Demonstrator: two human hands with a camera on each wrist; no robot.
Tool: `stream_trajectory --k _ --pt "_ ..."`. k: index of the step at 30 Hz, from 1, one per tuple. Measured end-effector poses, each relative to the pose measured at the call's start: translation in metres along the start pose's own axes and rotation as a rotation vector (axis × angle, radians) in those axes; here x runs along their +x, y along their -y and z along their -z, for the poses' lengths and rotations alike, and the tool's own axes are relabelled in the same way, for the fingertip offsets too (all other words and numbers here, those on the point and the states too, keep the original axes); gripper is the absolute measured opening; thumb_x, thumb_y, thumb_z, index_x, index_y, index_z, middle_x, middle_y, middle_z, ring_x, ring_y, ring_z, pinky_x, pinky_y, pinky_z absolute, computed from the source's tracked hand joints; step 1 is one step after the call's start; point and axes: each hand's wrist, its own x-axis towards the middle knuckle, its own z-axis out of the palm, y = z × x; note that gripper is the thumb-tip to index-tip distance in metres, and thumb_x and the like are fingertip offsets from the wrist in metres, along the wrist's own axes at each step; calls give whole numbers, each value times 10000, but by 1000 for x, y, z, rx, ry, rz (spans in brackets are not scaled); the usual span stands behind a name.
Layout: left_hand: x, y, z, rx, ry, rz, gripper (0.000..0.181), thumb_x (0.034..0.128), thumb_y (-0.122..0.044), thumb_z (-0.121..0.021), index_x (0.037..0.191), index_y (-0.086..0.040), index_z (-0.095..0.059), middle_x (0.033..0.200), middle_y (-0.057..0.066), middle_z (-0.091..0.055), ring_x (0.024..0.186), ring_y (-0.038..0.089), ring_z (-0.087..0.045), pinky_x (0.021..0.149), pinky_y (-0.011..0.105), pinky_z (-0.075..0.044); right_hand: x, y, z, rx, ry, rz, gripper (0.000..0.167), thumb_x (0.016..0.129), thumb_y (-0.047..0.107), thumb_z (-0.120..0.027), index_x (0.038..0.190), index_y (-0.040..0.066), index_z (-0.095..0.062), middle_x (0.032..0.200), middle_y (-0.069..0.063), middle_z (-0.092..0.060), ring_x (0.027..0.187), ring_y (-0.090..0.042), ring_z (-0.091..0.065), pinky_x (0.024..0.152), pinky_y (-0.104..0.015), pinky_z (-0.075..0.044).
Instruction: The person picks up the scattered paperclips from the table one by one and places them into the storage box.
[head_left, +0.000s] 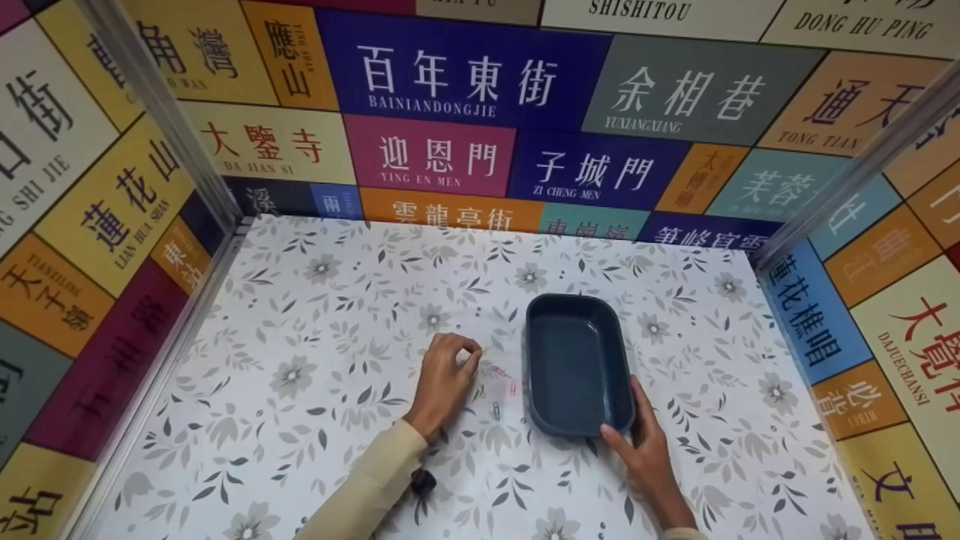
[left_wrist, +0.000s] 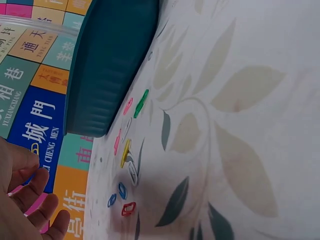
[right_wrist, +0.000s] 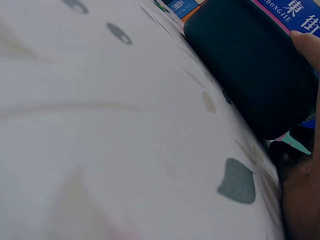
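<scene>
My left hand (head_left: 444, 384) is raised a little over the table, thumb and forefinger pinching a small yellow paper clip (left_wrist: 35, 148). Loose paper clips lie just right of that hand: a green one (left_wrist: 141, 103), a yellow one (left_wrist: 125, 153), a red one (left_wrist: 128, 208), and several pink, blue and white ones. Right of the clips stands a dark blue rectangular tub (head_left: 576, 352), open at the top. My right hand (head_left: 646, 457) grips its near right corner, thumb at the rim and fingers along the outer side. Small reddish marks show faintly inside the tub; their kind is unclear.
A white cloth with grey flowers and leaves covers the table (head_left: 300, 442). Panels with coloured place-name signs (head_left: 465, 67) close off the back and both sides. A small black object (head_left: 423, 482) is at the left sleeve.
</scene>
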Motion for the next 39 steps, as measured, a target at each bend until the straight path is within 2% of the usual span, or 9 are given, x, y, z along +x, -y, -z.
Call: stream_trajectory --k 8,16,18,23,26,39 --pt "7 -10 -3 1 20 -25 60 1004 -34 -791 969 -82 -782 959 41 -759 992 254 -678 938 459 -559 1 0 -1 -22 -9 18 909 969 -71 -761 1731 16 -273 1780 -272 -239 1569 73 -295 1231 -124 -259" --pt "12 -18 -8 -39 31 -50 55 1017 -39 -780 978 -77 -789 953 37 -762 946 225 -683 911 418 -568 2 2 -1 0 19 -58 919 1009 -44 -736 1757 69 -215 1811 -213 -192 1554 119 -272 1211 -106 -271" --pt "13 -20 -10 -49 32 -57 58 1012 -33 -784 977 -79 -788 948 39 -763 933 217 -688 960 420 -566 2 2 -1 5 21 -63 921 1011 -45 -735 1757 61 -205 1813 -210 -185 1552 123 -273 1210 -104 -271" --pt "16 -25 -15 -51 51 -71 58 1022 -32 -770 992 -77 -790 941 39 -760 908 208 -684 941 410 -573 1 2 0 11 15 -46 919 1001 -60 -737 1748 31 -211 1805 -239 -189 1552 120 -280 1214 -108 -268" --pt "18 -29 -19 -49 73 -74 54 1034 -44 -759 1008 -69 -799 944 40 -760 899 204 -678 855 386 -570 1 1 0 6 10 -38 916 996 -64 -741 1745 23 -220 1800 -247 -196 1551 119 -285 1215 -109 -268" --pt "27 -48 -33 -3 141 -132 46 1030 -67 -764 999 -82 -795 961 40 -758 915 188 -682 854 343 -572 1 1 -1 -8 -4 -14 911 984 -62 -756 1739 28 -255 1793 -244 -227 1558 94 -298 1217 -114 -273"
